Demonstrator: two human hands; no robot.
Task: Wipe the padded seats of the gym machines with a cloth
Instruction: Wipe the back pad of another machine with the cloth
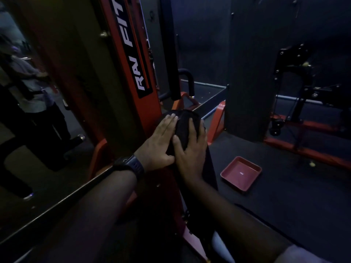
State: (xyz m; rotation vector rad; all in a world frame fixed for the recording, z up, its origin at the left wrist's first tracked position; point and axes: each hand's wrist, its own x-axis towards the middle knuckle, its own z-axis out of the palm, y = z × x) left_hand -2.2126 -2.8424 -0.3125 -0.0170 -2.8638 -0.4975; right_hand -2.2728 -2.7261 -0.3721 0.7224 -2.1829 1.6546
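Head view: the left grip [161, 141], fingers straight, is being laid flat on the pad [208, 168] top. The right grip [191, 149], fingers spread wide, is being pressed over a dark cloth [182, 129] there, hardly separable from the pad in dimness.

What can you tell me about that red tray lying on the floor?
The red tray is shallow and roughly square, with rounded corners and a low raised rim. It looks like smooth plastic. A small pale mark sits mid-base; nothing else shows inside. It lies flat on the dark floor, turned cornerwise to the camera, right of the person's right forearm. Only the floor touches it.
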